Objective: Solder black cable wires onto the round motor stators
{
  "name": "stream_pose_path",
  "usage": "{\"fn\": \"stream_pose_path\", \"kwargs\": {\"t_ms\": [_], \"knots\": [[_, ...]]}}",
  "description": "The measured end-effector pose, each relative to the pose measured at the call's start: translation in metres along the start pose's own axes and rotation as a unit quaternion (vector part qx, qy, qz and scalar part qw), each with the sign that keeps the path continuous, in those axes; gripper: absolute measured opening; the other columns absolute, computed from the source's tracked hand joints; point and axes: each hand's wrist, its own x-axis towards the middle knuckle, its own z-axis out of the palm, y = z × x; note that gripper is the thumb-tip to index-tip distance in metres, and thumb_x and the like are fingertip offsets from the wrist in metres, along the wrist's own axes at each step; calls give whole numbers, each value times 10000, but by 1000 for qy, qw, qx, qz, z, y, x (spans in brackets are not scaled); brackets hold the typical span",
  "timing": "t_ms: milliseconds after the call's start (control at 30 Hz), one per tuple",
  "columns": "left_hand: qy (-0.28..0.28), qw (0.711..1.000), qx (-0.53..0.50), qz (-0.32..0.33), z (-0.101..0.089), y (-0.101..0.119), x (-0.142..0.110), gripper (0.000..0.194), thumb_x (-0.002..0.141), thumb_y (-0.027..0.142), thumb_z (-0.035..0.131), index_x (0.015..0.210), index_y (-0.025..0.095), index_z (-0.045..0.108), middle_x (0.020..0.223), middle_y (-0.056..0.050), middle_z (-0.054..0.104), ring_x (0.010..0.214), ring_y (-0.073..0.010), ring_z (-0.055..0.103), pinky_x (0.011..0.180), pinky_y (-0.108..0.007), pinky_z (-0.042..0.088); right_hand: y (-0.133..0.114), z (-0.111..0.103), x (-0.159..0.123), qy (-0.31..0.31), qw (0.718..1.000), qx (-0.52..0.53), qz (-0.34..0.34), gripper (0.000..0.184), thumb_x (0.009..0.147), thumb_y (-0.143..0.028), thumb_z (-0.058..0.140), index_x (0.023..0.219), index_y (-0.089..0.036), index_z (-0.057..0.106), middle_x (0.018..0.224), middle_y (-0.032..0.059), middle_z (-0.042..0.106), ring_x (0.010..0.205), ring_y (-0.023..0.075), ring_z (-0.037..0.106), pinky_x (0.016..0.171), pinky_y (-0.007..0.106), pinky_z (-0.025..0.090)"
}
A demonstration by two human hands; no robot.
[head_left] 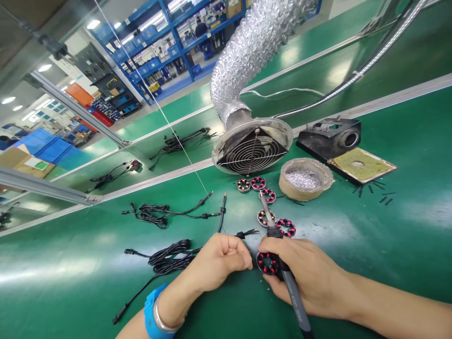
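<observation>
My right hand (310, 270) is closed around a soldering iron (294, 296) that points up and away, its tip near the coil rings. A ring-shaped motor stator with red windings (267, 262) sits between that hand's thumb and lower fingers. Just left of it, my left hand (226, 259) is closed in a pinch; whatever its fingertips hold is too small or hidden to name. Further stators, some red (286, 228) and some copper-coloured (243, 185), lie beyond the iron. Coiled black cables with stripped ends (173, 256) lie beside and behind my left hand.
A round tub of silvery shavings (303, 178) stands behind the stators. Beside it are a black soldering iron stand (334, 136) and a yellow sponge tray (363, 165). A fume extractor hood (252, 150) hangs at the back on a foil duct (247, 56). A thin line (169, 123) slants down to the bench.
</observation>
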Motion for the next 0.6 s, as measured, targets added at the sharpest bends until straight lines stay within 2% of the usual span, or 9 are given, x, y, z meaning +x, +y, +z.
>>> {"fn": "stream_pose_path", "kwargs": {"t_ms": [167, 233, 300, 367, 433, 467, 500, 567, 600], "knots": [[32, 991, 119, -43, 5, -6, -6, 276, 722, 426, 670, 675, 161, 607, 434, 101, 315, 426, -65, 220, 437, -238, 153, -1, -1, 1, 2, 1000, -12, -7, 359, 758, -88, 484, 1079, -235, 416, 723, -36, 613, 558, 151, 612, 535, 247, 463], [32, 991, 120, -47, 10, -10, -6, 291, 736, 446, 665, 698, 159, 631, 443, 95, 335, 425, -66, 226, 431, -241, 146, -1, 0, 1, 6, 1000, -14, -11, 360, 764, -92, 476, 1088, -236, 415, 750, -24, 629, 570, 151, 623, 536, 247, 476], [7, 997, 69, -41, 12, -11, -7, 338, 720, 489, 670, 679, 155, 637, 462, 79, 385, 436, -65, 246, 440, -241, 159, 0, -1, 1, 15, 1000, -21, -8, 349, 771, -102, 470, 1090, -234, 417, 781, -8, 647, 592, 157, 640, 541, 252, 490], [-43, 998, 28, -42, 9, -10, -7, 374, 684, 517, 694, 674, 145, 657, 467, 67, 412, 443, -65, 256, 452, -243, 172, 2, -2, 1, 25, 999, -30, -3, 332, 776, -116, 466, 1083, -232, 417, 792, 0, 655, 588, 160, 642, 531, 258, 494], [-54, 997, 44, -36, 4, -7, -8, 372, 695, 512, 683, 694, 140, 675, 455, 70, 384, 442, -70, 250, 457, -244, 182, 4, -5, 0, 25, 999, -36, 1, 319, 779, -123, 463, 1076, -229, 417, 779, 0, 652, 566, 157, 632, 513, 257, 491], [-21, 996, 81, -21, 1, -5, -7, 353, 732, 495, 653, 714, 143, 677, 455, 75, 358, 444, -76, 250, 462, -244, 189, 5, -7, 0, 20, 999, -40, 2, 319, 780, -126, 465, 1078, -229, 418, 772, -2, 649, 556, 156, 627, 508, 257, 492], [35, 990, 139, 4, -1, -3, -5, 322, 773, 463, 617, 754, 148, 680, 465, 76, 345, 454, -85, 267, 476, -245, 207, 6, -9, -1, 13, 999, -45, 2, 326, 778, -126, 469, 1084, -228, 420, 766, -4, 647, 550, 155, 625, 507, 258, 494], [162, 943, 282, 66, -5, -1, 0, 256, 826, 387, 574, 872, 161, 683, 513, 61, 391, 509, -114, 349, 532, -251, 256, 7, -14, -2, 4, 998, -62, 1, 345, 773, -132, 486, 1100, -227, 431, 761, -4, 647, 571, 165, 643, 522, 267, 508], [200, 911, 348, 92, -5, 0, 4, 233, 835, 351, 571, 929, 170, 682, 555, 43, 449, 555, -132, 401, 565, -258, 277, 7, -17, -2, 4, 998, -69, -1, 350, 773, -145, 500, 1108, -226, 439, 766, -2, 649, 581, 169, 650, 531, 271, 514]]}}
